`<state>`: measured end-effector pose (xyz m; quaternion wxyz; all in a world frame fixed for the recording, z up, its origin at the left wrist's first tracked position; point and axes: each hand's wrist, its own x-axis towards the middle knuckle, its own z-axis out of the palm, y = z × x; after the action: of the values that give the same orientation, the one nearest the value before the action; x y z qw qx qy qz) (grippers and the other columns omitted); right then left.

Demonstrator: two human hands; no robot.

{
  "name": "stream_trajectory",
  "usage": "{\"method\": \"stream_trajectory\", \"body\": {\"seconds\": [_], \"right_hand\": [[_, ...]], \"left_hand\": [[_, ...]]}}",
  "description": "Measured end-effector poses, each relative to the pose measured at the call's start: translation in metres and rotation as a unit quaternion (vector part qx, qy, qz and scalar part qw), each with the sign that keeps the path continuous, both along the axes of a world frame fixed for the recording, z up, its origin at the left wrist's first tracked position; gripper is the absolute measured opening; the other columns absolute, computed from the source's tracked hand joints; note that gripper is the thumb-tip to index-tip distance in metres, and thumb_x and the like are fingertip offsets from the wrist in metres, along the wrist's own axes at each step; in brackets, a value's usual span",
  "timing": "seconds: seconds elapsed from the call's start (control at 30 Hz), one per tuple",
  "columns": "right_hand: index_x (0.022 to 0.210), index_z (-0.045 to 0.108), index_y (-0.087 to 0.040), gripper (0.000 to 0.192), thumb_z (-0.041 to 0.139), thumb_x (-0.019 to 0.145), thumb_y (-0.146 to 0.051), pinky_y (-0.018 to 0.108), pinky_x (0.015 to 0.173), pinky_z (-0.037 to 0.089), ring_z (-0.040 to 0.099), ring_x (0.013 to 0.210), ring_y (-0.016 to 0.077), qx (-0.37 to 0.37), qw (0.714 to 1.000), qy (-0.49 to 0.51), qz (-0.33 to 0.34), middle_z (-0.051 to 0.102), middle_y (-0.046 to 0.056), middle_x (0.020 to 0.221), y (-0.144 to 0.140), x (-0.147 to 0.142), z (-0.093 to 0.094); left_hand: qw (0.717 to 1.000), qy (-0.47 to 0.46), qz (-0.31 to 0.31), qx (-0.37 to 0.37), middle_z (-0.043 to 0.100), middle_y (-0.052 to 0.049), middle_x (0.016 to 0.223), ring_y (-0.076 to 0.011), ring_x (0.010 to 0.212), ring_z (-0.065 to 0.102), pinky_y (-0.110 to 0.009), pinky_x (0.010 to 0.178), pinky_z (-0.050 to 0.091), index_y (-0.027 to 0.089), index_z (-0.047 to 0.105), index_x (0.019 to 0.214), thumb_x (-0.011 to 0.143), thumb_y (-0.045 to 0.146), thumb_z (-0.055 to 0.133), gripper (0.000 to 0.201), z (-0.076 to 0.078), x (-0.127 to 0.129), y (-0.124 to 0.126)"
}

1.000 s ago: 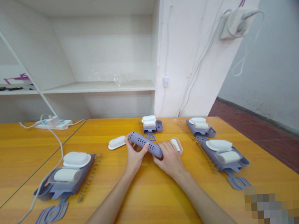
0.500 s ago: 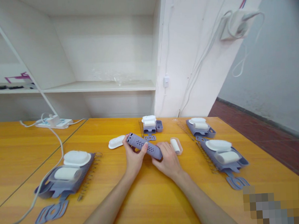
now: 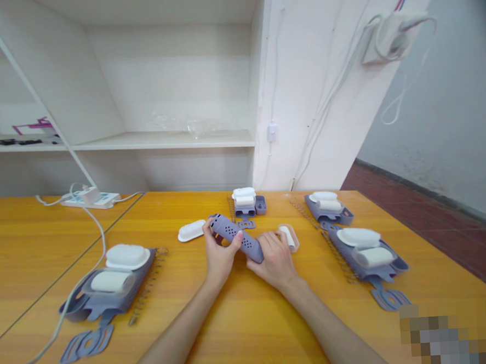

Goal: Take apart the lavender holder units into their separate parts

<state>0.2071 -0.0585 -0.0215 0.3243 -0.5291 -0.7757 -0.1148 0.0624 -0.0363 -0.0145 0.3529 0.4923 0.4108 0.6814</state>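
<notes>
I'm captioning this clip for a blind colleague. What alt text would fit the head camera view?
Two bare hands, left hand and right hand, hold a grey-purple perforated plastic piece over a yellow wooden table. Similar grey trays carrying white parts lie left and right, with a white power strip behind.

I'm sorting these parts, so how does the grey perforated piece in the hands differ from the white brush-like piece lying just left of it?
The grey perforated piece is lavender-grey and dotted with holes; the white brush-like piece is white, with no holes visible. The grey piece is gripped off the table by the left hand and right hand; the white piece lies flat on the table, untouched. The grey piece looks longer. Both are elongated with rounded ends.
</notes>
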Motion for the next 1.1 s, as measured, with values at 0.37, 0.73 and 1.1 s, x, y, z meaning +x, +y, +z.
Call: {"method": "stream_trajectory", "body": {"seconds": [0.37, 0.73, 1.1], "right_hand": [[0.068, 0.048, -0.02, 0.018, 0.06, 0.071, -0.033, 0.038, 0.079, 0.035, 0.052, 0.07, 0.0205, 0.063, 0.994, 0.046, -0.078, 0.056, 0.003, 0.066, -0.004, -0.01, 0.001], [0.094, 0.056, -0.02, 0.023, 0.058, 0.072, -0.021, 0.036, 0.083, 0.035, 0.054, 0.09, 0.0231, -0.023, 0.997, 0.06, -0.038, 0.06, 0.004, 0.09, 0.0, -0.002, -0.002], [0.101, 0.052, -0.02, 0.028, 0.058, 0.073, -0.018, 0.035, 0.082, 0.043, 0.053, 0.09, 0.0219, 0.023, 0.975, 0.213, -0.055, 0.059, 0.005, 0.095, 0.008, 0.007, -0.01]], "left_hand": [[0.998, -0.011, 0.055, 0.022, 0.051, -0.002, 0.1, -0.0137, 0.086, 0.056, -0.025, 0.079, 0.047, 0.025, 0.036, 0.108, 0.069, 0.031, 0.073, 0.054, 0.007, -0.001, 0.008], [0.995, -0.065, 0.071, -0.013, 0.049, -0.002, 0.101, -0.0131, 0.089, 0.054, -0.024, 0.079, 0.051, 0.025, 0.036, 0.107, 0.074, 0.041, 0.069, 0.05, 0.005, -0.017, 0.021], [0.982, -0.135, 0.129, -0.002, 0.048, -0.005, 0.122, -0.0175, 0.104, 0.055, -0.034, 0.075, 0.057, 0.032, 0.03, 0.119, 0.075, 0.044, 0.068, 0.059, 0.032, -0.032, 0.029]]}}
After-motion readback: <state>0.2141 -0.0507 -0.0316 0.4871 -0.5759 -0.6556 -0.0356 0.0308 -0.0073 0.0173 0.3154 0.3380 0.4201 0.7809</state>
